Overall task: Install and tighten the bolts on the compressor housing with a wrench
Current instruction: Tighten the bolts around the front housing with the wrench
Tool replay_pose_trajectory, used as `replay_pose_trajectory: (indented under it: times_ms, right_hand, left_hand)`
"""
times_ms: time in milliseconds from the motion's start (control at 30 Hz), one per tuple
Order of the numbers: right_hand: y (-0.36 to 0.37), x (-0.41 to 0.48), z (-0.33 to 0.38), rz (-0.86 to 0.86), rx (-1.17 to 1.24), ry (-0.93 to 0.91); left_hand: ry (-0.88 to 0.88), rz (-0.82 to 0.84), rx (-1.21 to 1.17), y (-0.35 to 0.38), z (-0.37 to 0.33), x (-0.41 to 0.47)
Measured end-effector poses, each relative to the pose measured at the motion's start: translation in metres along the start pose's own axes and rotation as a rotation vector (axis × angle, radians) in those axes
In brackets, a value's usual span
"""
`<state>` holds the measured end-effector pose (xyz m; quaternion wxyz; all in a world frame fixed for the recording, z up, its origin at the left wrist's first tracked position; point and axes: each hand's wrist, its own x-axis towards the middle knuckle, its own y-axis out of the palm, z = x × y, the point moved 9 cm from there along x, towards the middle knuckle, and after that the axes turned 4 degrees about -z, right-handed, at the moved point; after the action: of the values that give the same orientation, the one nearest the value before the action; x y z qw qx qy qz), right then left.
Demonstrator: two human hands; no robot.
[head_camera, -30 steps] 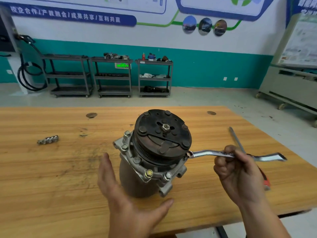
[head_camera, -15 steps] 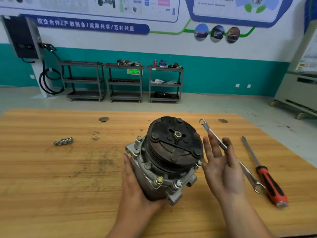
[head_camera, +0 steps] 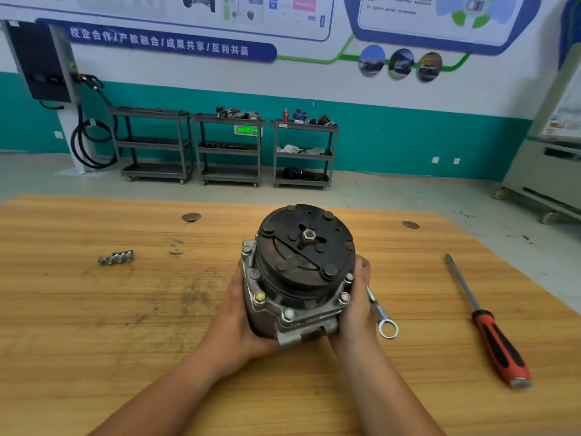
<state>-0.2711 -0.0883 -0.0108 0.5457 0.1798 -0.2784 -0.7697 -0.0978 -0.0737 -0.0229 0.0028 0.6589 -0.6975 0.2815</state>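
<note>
Item 1. Wooden table (head_camera: 94, 325): fills the lower half of the head view; scuffed and dark-marked left of centre.

Item 2. Three grey shelf trolleys (head_camera: 229, 149): side by side against the teal wall at the far side of the room, with small parts on the tops of the middle and right ones.

Item 3. Dark wall unit (head_camera: 41, 58): far left, with a black hose looped below it.

Item 4. Compressor (head_camera: 298, 278): at the middle of the table, near the front edge, tilted, with its black clutch plate (head_camera: 305, 243) facing up and toward the camera. Whether its base touches the table cannot be told.

Item 5. Left hand (head_camera: 239, 313): cupped against the compressor's left side, fingers wrapped under and behind the body.

Item 6. Right hand (head_camera: 355, 306): cupped against the right side, fingers curled round the flange. The two hands grip the compressor between them.

Item 7. Screwdriver (head_camera: 481, 322): lies loose on the table, well to the right, red-and-black handle toward the front edge, shaft pointing away.

Item 8. Wrench (head_camera: 382, 316): flat on the table just beside the right hand, ring end nearest the camera, far end hidden behind the hand. No hand holds it.

Item 9. Metal piece (head_camera: 116, 257): small, silver, lumpy, lying alone on the table's left part; too small to identify.

Item 10. Bolts (head_camera: 288, 314): several heads seated around the housing flange, silver, one brass-coloured at front left.

Item 11. Centre nut (head_camera: 307, 237): on the shaft in the middle of the clutch plate
</note>
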Motion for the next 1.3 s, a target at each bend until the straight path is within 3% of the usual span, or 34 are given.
replay_pose_trajectory:
  times_ms: [233,367,533,667,833,1000,1300]
  right_hand:
    - [0.014,0.028,-0.006,-0.049,-0.148,-0.116]
    - [0.003,0.023,0.014,0.034,-0.186,-0.125]
    - [-0.06,-0.022,0.061,-0.092,0.012,-0.175]
    - [-0.082,-0.073,0.064,-0.125,-0.125,-0.223]
    - [-0.046,-0.095,0.061,0.15,-0.286,-0.351]
    - [-0.012,-0.106,0.064,0.285,-0.464,-0.514]
    - [-0.017,-0.051,0.09,0.377,-0.485,-0.347]
  left_hand:
    - [0.04,0.044,-0.009,-0.01,0.015,0.039]
    - [0.053,0.035,0.013,-0.013,0.018,0.042]
    - [0.067,0.006,0.05,-0.016,0.017,0.039]
    - [0.083,-0.045,0.047,-0.026,0.013,0.035]
    - [0.142,-0.059,0.033,-0.031,0.006,0.03]
    - [0.133,-0.036,-0.029,-0.032,0.0,0.026]
    - [0.089,-0.038,-0.038,-0.029,0.003,0.025]
